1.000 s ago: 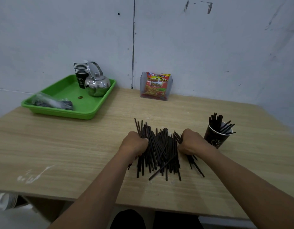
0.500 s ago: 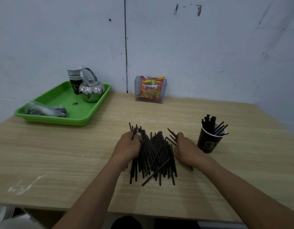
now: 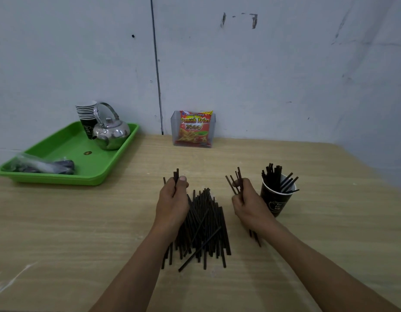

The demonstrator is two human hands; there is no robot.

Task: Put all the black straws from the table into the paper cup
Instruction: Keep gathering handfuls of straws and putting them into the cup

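A pile of black straws (image 3: 204,224) lies on the wooden table (image 3: 82,221) in front of me. My left hand (image 3: 172,203) grips a few straws at the pile's left side, their tips sticking out above my thumb. My right hand (image 3: 249,206) grips its own small bundle of straws, lifted apart from the pile and just left of the black paper cup (image 3: 275,200). The cup stands upright and holds several straws.
A green tray (image 3: 66,158) at the back left carries a steel kettle (image 3: 111,135), a stack of paper cups (image 3: 86,115) and a plastic bag (image 3: 42,166). A snack packet in a clear holder (image 3: 193,129) stands against the wall.
Both hands have closed round small bundles of straws. My right hand has moved away from the pile toward the cup. The camera has tilted slightly.
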